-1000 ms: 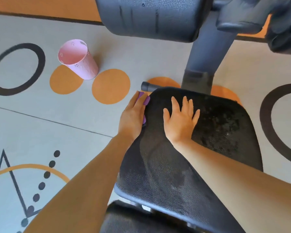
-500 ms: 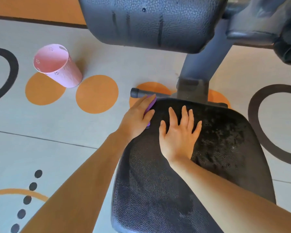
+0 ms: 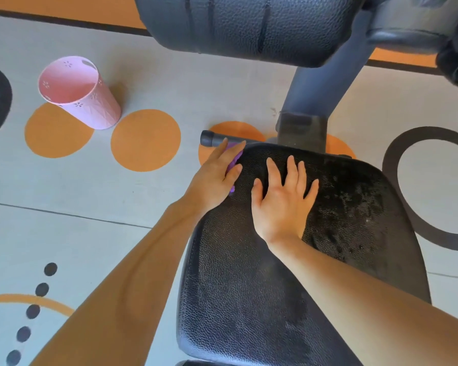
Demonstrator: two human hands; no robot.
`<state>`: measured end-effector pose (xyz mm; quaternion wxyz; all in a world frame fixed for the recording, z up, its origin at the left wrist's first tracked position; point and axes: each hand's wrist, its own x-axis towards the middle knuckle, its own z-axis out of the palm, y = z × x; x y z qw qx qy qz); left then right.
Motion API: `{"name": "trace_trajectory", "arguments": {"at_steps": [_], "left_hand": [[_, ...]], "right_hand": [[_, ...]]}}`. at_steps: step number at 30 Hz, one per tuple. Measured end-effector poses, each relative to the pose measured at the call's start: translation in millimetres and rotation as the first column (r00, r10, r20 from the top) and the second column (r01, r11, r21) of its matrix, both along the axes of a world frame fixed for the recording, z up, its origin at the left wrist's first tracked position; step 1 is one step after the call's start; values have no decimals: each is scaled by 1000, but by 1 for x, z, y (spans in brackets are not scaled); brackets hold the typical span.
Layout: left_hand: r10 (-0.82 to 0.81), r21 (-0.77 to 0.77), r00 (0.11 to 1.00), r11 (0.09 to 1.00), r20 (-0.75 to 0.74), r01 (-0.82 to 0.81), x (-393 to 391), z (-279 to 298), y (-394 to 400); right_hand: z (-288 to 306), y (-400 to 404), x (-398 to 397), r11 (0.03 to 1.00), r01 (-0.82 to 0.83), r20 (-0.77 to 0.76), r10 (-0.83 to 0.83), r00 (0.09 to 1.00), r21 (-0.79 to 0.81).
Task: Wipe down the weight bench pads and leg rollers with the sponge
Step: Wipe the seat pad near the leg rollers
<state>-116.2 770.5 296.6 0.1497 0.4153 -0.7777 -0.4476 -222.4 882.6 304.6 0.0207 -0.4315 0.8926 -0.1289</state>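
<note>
The black textured seat pad [image 3: 249, 281] of the weight bench fills the lower middle of the view, with wet dark patches on its right side. My left hand [image 3: 214, 178] presses a purple sponge [image 3: 234, 159] against the pad's far left edge; only slivers of the sponge show between the fingers. Flat on the pad's top lies my right hand [image 3: 283, 199], fingers spread, holding nothing. A large black leg roller [image 3: 249, 25] hangs above at the top of the view.
A pink perforated metal cup [image 3: 77, 93] stands on the patterned floor mat at the upper left. The bench's grey post [image 3: 315, 93] rises behind the seat, and a black foot tube [image 3: 209, 138] sticks out left beside my left hand.
My left hand has slid with the sponge along the pad's left edge toward the far corner. The right hand has stayed flat on the pad. The view has shifted closer.
</note>
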Motion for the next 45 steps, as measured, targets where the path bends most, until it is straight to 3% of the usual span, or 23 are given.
{"name": "trace_trajectory", "arguments": {"at_steps": [11,18,20,24,28,33,37,42,45], "left_hand": [[79,158,974,986,-213,-45,64,5,59],[63,76,998,995,-22,-61,39,2,37],[63,81,998,995,-29,-61,32,3,32],[174,267,967,956,-188,-120,47,8,50],[265,335,942,924,-208,-186,81,24,98],[297,231,931,941,-212,-248,115,24,150],[262,131,958,960,-115,-246,100,11,126],[279,110,954,957,-105,-268,71,7,89],[328,192,930,936,-166,-296,76,9,99]], "right_hand": [[1,1,0,1000,-11,-4,11,1000,22],[2,2,-1,999,-17,12,16,1000,50],[2,1,-1,999,-19,19,18,1000,50],[3,1,-1,999,-17,20,16,1000,42],[4,1,-2,999,-28,23,27,999,45],[4,2,-1,998,-35,42,32,999,51],[3,2,-2,998,-43,35,41,999,52],[2,3,-3,996,-62,35,60,998,60],[7,8,-3,994,-102,69,99,993,40]]}}
